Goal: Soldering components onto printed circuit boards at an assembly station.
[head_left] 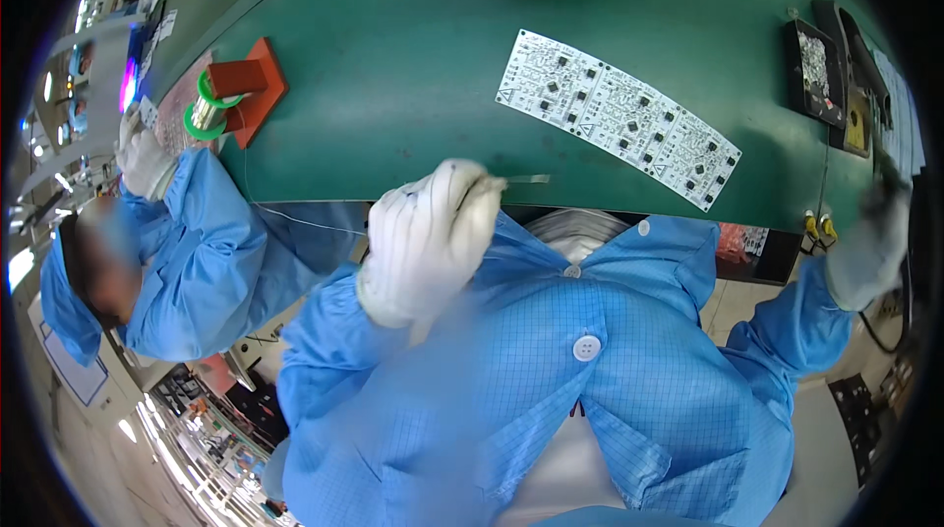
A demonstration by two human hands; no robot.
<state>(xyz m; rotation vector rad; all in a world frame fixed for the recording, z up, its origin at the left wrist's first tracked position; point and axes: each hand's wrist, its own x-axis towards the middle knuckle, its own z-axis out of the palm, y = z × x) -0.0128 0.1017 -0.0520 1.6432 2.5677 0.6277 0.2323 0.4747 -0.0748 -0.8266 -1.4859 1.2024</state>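
Note:
My left hand (433,232), in a white glove, is closed at the table's near edge. Thin solder wire (305,222) runs to it from a green-rimmed spool (208,106) on a red-orange stand (262,94). A short, blurred silvery end (528,179) sticks out past my fingertips. At the far right, my gloved right hand (870,247) is closed around a dark, corded tool (888,183) that looks like a soldering iron; motion and the picture's rim blur it. Between the hands, a white circuit board panel (619,119) with black chips lies flat on the table.
The green table (393,55) spreads ahead. At its right stand a black tray (816,70) with silvery bits and a dark holder (857,124) with a yellowish pad. A co-worker in blue (216,252) sits at left, one gloved hand (145,158) by the table.

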